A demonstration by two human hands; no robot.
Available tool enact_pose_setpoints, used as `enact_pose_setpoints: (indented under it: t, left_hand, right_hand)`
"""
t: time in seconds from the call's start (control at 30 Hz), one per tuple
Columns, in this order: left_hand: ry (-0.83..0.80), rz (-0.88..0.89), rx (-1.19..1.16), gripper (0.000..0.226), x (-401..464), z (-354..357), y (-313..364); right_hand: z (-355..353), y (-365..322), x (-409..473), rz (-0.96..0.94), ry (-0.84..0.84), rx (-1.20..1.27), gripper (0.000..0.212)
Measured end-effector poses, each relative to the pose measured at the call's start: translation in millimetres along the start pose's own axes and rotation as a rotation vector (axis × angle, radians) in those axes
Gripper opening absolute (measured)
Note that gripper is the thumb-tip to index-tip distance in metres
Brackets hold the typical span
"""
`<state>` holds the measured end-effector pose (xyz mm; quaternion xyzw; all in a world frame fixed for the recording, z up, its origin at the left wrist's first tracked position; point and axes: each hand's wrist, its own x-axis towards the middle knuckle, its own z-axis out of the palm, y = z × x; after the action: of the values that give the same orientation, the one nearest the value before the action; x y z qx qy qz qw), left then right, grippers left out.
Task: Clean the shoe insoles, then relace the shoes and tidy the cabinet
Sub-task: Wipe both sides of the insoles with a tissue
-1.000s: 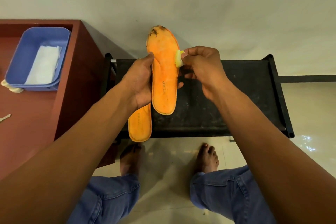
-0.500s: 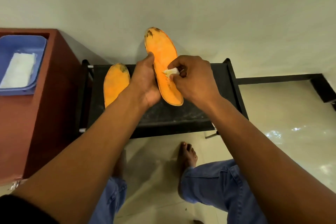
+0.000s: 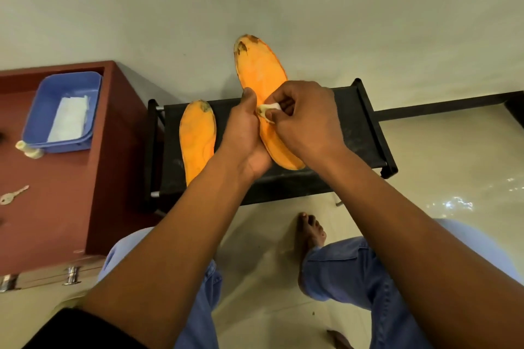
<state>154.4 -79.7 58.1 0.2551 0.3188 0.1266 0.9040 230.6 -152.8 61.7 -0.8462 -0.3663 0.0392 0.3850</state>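
— Head view: where's the insole?
— The left hand (image 3: 248, 133) grips the orange insole (image 3: 262, 76), fingers curled round its edge, above the black rack (image 3: 360, 127).
— And the right hand (image 3: 306, 119)?
— Its fingers pinch a white wipe (image 3: 269, 110) against that insole. The second insole (image 3: 197, 136) lies on the rack.

Orange foam insole (image 3: 262, 76) held between left hand (image 3: 245, 136) and right hand (image 3: 304, 122) above black fabric-topped shoe rack (image 3: 354, 133), second orange insole (image 3: 197, 137) lying on rack's left side, blue plastic tub (image 3: 39, 110) on reddish-brown wooden cabinet (image 3: 56, 195) further left.
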Motion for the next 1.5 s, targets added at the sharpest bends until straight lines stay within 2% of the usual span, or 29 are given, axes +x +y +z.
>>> enact_pose_setpoints:
  t: [0.17,0.37,0.47,0.63,0.73,0.87,0.97,1.1,1.17,1.33,1.5]
  left_hand:
    - [-0.023,0.058,0.003,0.055,-10,-15,-2]
    - [0.079,0.131,0.007,0.065,19,-32,25]
    - [0.070,0.147,-0.003,0.065,32,-39,36]
    - [0.013,0.094,-0.009,0.066,37,-45,33]
    - [0.019,0.056,0.013,0.060,36,-40,24]
    - [0.045,0.035,0.048,0.056,36,-38,16]
    - [0.046,0.055,0.020,0.058,36,-40,22]
    - [0.055,0.131,-0.055,0.065,41,-53,37]
    - [0.067,0.176,-0.137,0.065,43,-62,46]
    - [0.034,0.234,-0.287,0.069,43,-74,59]
    - [0.026,0.232,-0.196,0.070,45,-72,59]
  right_hand:
    - [15,-2,23,-0.101,0.033,-0.035,0.010]
    - [27,0,15,-0.078,-0.254,0.015,0.015]
    - [34,1,9,-0.076,-0.295,0.025,0.013]
    - [48,9,6,-0.021,-0.143,0.041,0.011]
    - [54,18,10,-0.004,-0.008,-0.059,0.008]
    - [55,26,23,0.010,0.065,-0.128,0.008]
    - [55,28,30,0.023,0.006,-0.012,0.008]
    - [56,22,25,0.080,-0.261,0.210,0.012]
    - [61,16,19,0.060,-0.319,0.257,0.014]
    - [70,3,8,-0.010,-0.288,0.318,0.013]
    - [72,4,9,0.082,-0.244,0.389,0.014]
